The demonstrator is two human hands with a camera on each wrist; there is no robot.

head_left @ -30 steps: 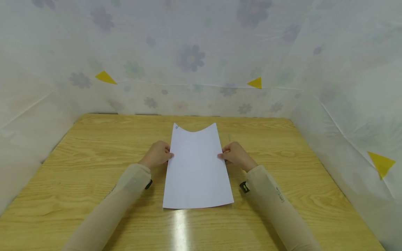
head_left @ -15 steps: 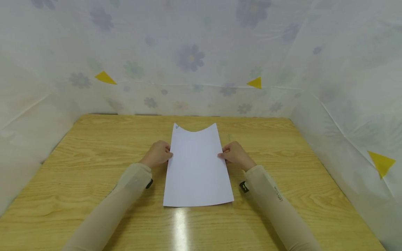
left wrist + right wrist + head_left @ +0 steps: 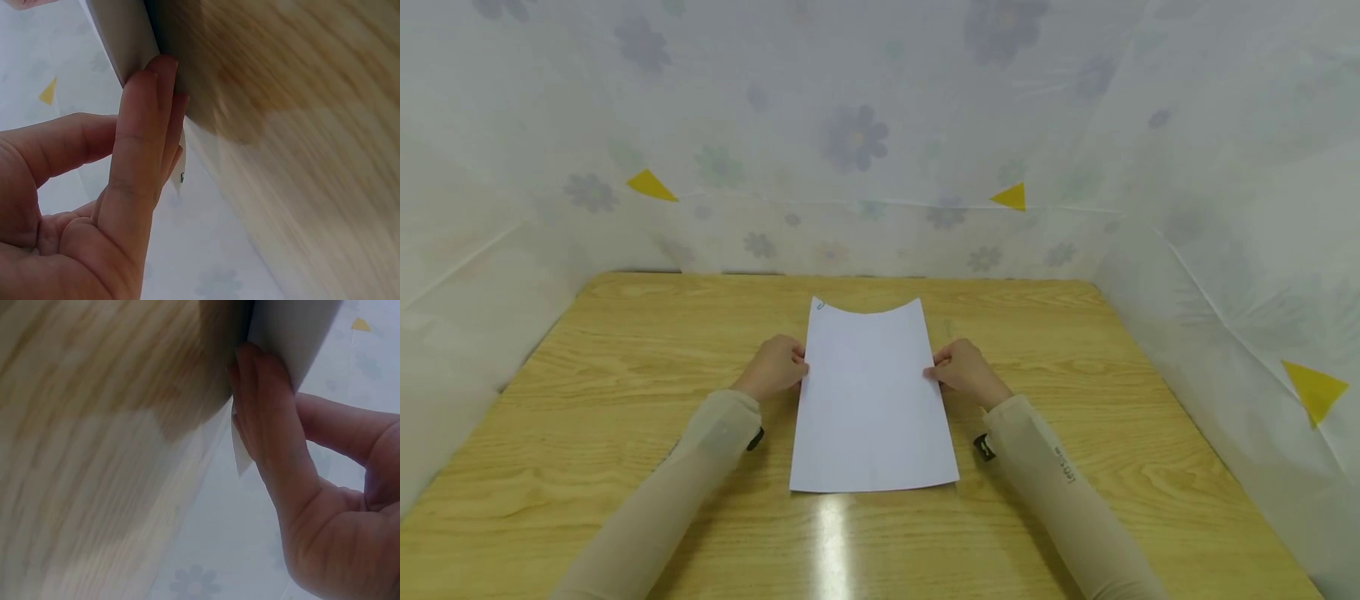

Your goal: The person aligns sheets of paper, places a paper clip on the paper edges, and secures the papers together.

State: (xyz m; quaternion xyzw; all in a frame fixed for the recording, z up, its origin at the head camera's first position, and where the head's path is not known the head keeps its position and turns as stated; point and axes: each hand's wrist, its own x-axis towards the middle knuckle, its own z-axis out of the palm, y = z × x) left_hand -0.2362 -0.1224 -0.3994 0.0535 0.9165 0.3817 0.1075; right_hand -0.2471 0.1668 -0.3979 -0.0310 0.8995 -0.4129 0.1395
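A white sheet of paper (image 3: 872, 408) lies between my hands in the head view, its far edge dipping between two raised corners. A small dark loop, perhaps a paper clip or a printed mark, shows at its far left corner. My left hand (image 3: 775, 367) pinches the left edge, thumb on top and fingers underneath. On the opposite edge, my right hand (image 3: 966, 371) pinches the paper the same way. Both wrist views show the fingers beneath the sheet, held just above the wooden surface. The thumbs' tips are hidden behind the paper there.
A wood-grain table (image 3: 647, 333) spreads under the hands. Behind it hangs a white flower-patterned sheet (image 3: 857, 233), which also closes off both sides. Yellow triangles, including one yellow triangle (image 3: 1313, 392) at the right, are fixed to it.
The paper's far corners have dropped slightly and spread a little apart, so its curve is shallower. The near edge has shifted marginally away. Both hands keep their hold, moving barely outward.
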